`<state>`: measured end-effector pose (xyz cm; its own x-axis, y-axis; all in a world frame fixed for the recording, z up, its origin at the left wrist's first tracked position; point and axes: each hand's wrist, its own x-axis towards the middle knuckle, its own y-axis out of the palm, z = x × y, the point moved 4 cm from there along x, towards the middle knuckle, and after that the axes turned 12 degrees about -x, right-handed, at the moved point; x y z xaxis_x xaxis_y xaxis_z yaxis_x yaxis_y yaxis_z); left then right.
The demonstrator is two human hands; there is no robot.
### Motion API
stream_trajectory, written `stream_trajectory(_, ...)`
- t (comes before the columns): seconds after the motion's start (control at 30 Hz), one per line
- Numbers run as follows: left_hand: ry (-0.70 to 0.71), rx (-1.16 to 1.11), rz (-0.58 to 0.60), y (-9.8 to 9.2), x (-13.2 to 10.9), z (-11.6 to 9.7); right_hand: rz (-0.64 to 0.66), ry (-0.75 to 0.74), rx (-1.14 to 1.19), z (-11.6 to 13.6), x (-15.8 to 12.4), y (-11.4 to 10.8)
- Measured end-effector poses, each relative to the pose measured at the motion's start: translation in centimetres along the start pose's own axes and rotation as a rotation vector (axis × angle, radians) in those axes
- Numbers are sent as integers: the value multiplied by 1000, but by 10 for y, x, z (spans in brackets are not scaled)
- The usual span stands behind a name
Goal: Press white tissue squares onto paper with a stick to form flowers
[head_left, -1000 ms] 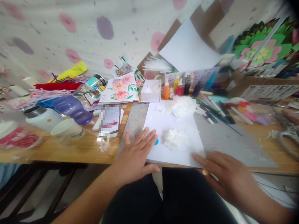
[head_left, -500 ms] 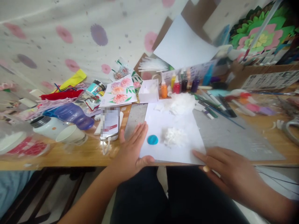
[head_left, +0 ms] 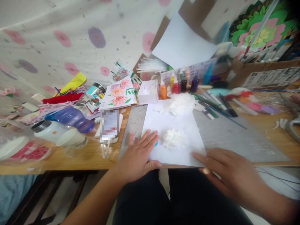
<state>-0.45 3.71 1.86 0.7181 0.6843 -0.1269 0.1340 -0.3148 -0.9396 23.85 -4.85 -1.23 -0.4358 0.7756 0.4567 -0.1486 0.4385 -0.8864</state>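
Note:
My left hand [head_left: 140, 153] lies flat with its fingers stretched, over the left side of a white sheet of paper [head_left: 180, 157]. Its fingers cover most of a small blue disc [head_left: 156, 143]; only the right edge shows. Just right of those fingertips sits a pile of small white scraps [head_left: 174, 137]. At the sheet's lower right corner rests my right hand [head_left: 226, 167], its index finger stretched on the paper and the other fingers over the table edge. A crumpled white tissue-like wad [head_left: 181, 103] lies at the sheet's top end.
Beneath the sheet is a grey mat [head_left: 236, 139]. Several paint bottles [head_left: 163, 90] and a white box [head_left: 148, 91] stand behind it. A phone [head_left: 109, 125], a paper cup [head_left: 71, 138] and a jar [head_left: 50, 131] are on the left. Pens [head_left: 211, 107] lie right of the wad.
My left hand has moved right across the paper, onto the blue disc, which was uncovered before. My right hand has stayed at the sheet's lower right corner.

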Motion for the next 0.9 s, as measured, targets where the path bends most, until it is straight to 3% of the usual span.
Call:
stream_trajectory(0.13,-27,-59,-156,-10,-10,6,-14,0,16,0,0,-2)
stream_trajectory(0.27,37,135,-102,7,-20,3,-22,4,23,0,-1,-2)
stream_trajectory(0.4,44,268,-140,22,-23,-2,-20,6,27,0,-2,0)
stream_trajectory(0.7,-16,337,-282,22,-25,-13,-4,16,6,0,-4,2)
stream_trajectory(0.9,-43,294,-226,28,-20,-22,-6,11,-7,0,-4,2)
